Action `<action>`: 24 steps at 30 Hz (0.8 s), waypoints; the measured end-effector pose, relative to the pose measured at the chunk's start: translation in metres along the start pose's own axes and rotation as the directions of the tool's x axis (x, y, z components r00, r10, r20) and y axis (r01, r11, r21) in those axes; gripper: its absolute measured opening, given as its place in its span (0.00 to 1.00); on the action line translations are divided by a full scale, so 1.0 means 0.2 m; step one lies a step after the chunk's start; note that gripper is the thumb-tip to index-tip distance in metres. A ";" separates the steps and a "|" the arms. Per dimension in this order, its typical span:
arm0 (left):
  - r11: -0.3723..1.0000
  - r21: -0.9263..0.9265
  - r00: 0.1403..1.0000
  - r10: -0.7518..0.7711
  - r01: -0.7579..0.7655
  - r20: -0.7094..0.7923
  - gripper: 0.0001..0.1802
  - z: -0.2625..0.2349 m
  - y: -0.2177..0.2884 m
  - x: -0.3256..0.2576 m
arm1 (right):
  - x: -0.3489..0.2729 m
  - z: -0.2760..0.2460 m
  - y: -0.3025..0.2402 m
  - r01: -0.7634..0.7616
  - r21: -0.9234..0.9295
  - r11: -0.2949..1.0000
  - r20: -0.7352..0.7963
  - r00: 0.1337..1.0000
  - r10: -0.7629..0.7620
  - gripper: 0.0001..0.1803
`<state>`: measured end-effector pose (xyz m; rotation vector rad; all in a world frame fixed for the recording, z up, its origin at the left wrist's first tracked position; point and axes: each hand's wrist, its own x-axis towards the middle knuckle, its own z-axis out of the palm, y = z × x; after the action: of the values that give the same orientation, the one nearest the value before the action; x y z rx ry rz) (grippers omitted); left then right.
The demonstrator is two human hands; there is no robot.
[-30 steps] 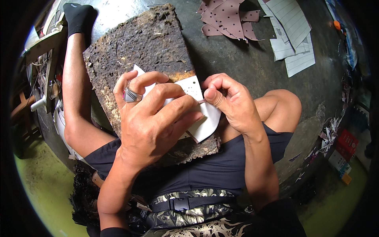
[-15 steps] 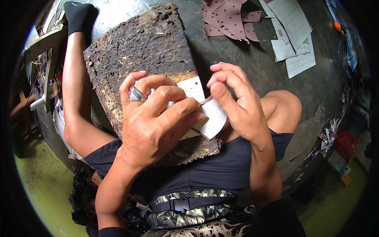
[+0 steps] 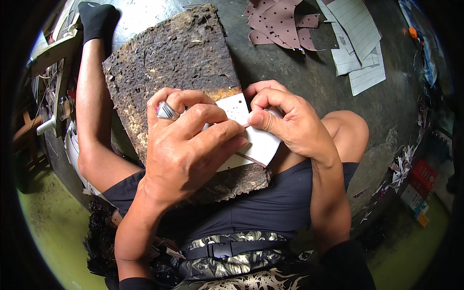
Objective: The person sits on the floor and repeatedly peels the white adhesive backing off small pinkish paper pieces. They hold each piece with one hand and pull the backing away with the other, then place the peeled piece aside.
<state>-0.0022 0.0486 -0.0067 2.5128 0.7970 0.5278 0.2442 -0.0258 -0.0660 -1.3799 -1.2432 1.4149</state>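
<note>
A white perforated piece (image 3: pixel 251 140) with a curved edge lies on a rough, dark brown worn slab (image 3: pixel 174 67) that rests across my lap. My left hand (image 3: pixel 188 150), with a silver ring on one finger, presses flat on the piece and covers most of it. My right hand (image 3: pixel 285 121) pinches the piece's upper right edge between thumb and fingers. A thin pinkish layer shows along the piece's lower edge.
Pinkish-brown perforated cut pieces (image 3: pixel 280 21) lie on the grey floor (image 3: pixel 309 77) at the top. Lined white paper sheets (image 3: pixel 360 43) lie to their right. My left leg in a black sock (image 3: pixel 94 19) stretches toward the upper left. Wooden clutter (image 3: pixel 53 82) stands at the left.
My right hand has shifted slightly left and lower along the white piece's edge, closing its pinch. My left hand has stayed pressed on the piece.
</note>
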 end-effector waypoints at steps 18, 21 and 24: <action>0.999 -0.036 1.000 -0.001 0.001 0.020 0.15 -0.02 -0.03 0.00 | 0.11 -0.14 -0.08 0.055 -0.226 0.973 0.121 0.992 -0.028 0.12; 1.000 -0.008 1.000 -0.001 0.002 0.016 0.20 0.00 0.00 0.01 | 0.11 -0.16 -0.08 0.106 -0.321 0.941 0.094 0.992 -0.080 0.15; 0.999 0.027 0.999 -0.033 0.034 -0.019 0.20 0.02 0.05 0.00 | 0.07 -0.11 -0.06 0.102 -0.377 0.920 -0.163 0.971 -0.174 0.24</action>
<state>0.0030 0.0397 -0.0045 2.5179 0.8572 0.5338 0.2642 -0.0063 -0.0549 -1.5991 -1.4935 0.9537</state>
